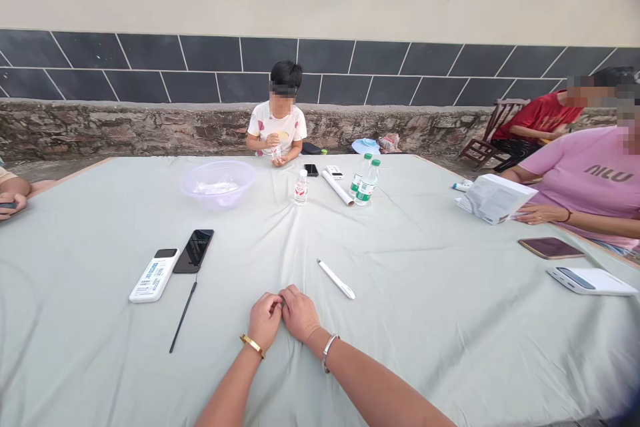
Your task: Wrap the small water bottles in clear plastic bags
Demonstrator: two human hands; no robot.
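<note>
My left hand and my right hand meet at the near middle of the table, over the grey-green tablecloth. Both have curled fingers, with fingertips touching; whatever they may pinch is hidden or too small to see. A gold bracelet circles my left wrist, and a silver bangle my right. Just beyond my right hand lies a slim white pen-shaped tool with a thin tip. Left of my hands are a black phone, a white power bank and a short black cord.
A purple translucent basin, a small clear bottle, green-labelled bottles and a white roll stand or lie farther back. One person sits opposite; another holds a white booklet at right, near a phone.
</note>
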